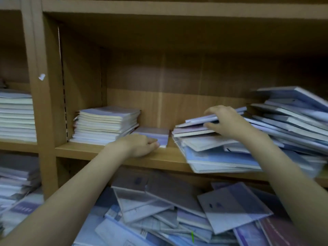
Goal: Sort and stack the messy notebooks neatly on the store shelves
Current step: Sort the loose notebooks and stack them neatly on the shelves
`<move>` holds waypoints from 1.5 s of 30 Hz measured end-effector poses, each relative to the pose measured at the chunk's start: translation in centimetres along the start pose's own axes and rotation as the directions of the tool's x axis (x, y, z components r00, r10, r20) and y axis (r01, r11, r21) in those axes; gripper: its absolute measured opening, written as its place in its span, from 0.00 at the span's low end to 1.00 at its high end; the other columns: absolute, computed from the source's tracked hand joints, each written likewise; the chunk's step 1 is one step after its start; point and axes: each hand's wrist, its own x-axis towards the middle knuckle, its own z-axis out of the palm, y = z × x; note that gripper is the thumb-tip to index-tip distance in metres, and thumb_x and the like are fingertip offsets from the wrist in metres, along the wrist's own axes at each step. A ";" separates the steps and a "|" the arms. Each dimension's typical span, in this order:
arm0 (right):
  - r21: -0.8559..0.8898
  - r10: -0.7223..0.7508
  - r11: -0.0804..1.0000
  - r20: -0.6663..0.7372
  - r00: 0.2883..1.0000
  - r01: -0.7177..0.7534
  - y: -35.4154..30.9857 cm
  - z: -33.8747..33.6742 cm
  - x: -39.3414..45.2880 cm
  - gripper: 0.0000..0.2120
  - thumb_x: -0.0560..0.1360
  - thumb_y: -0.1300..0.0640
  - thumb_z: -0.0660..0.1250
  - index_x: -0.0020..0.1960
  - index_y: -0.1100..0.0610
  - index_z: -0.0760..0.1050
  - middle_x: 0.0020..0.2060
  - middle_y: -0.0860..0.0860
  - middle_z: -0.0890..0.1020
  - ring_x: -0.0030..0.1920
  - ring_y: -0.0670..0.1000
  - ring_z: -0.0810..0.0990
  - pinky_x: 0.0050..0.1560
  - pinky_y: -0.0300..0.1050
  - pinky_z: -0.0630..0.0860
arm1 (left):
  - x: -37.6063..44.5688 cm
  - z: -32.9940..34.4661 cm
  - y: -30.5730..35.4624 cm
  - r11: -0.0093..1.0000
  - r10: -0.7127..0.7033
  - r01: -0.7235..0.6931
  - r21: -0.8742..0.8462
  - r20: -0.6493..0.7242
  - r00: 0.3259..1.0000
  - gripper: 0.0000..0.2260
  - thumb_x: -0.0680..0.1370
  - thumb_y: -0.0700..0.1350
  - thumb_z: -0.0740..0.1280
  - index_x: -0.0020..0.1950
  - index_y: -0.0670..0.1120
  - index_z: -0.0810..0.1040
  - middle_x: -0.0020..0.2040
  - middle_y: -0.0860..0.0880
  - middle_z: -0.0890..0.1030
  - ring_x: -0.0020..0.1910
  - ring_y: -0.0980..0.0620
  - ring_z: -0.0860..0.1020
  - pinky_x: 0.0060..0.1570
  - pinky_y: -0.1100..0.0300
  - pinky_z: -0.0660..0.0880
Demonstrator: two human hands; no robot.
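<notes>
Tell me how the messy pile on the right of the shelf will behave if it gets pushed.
The messy pile probably slides apart: its thin notebooks lie fanned and tilted. Its lowest covers already overhang the shelf edge, so they may drop. Single notebooks look floppy.

A single head-worn camera is looking forward and slightly down, close to a wooden shelf. Both forearms are reaching in from the bottom edge, the left hand and right hand sitting mid-frame. No second view is sharing the scene.
</notes>
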 end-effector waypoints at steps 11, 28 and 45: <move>-0.472 0.048 0.882 0.123 0.991 0.016 2.8 2.1 6.0 0.13 0.79 0.62 0.59 0.61 0.56 0.73 0.58 0.55 0.78 0.58 0.58 0.77 0.53 0.49 0.72 | -0.1 2.3 1.0 0.941 -0.149 0.050 -0.335 -0.277 0.949 0.15 0.80 0.47 0.59 0.66 0.49 0.73 0.64 0.49 0.76 0.62 0.50 0.74 0.58 0.63 0.67; 0.082 -0.348 0.937 0.218 0.912 0.339 2.3 -0.1 -2.6 0.30 0.74 0.44 0.67 0.73 0.46 0.62 0.70 0.42 0.68 0.67 0.43 0.68 0.63 0.33 0.62 | -5.7 0.7 1.9 -0.334 -0.351 -0.230 -0.914 -0.106 0.931 0.26 0.74 0.28 0.63 0.66 0.51 0.67 0.59 0.43 0.74 0.51 0.42 0.79 0.39 0.54 0.79; 0.074 -0.183 0.953 -0.630 0.755 0.294 0.4 0.0 -2.2 0.12 0.75 0.52 0.63 0.53 0.57 0.79 0.27 0.53 0.77 0.27 0.59 0.76 0.28 0.43 0.65 | -5.4 -0.2 2.9 -0.432 -0.485 -0.297 -0.851 -0.059 0.873 0.16 0.81 0.39 0.58 0.70 0.44 0.66 0.63 0.40 0.75 0.43 0.43 0.80 0.35 0.57 0.81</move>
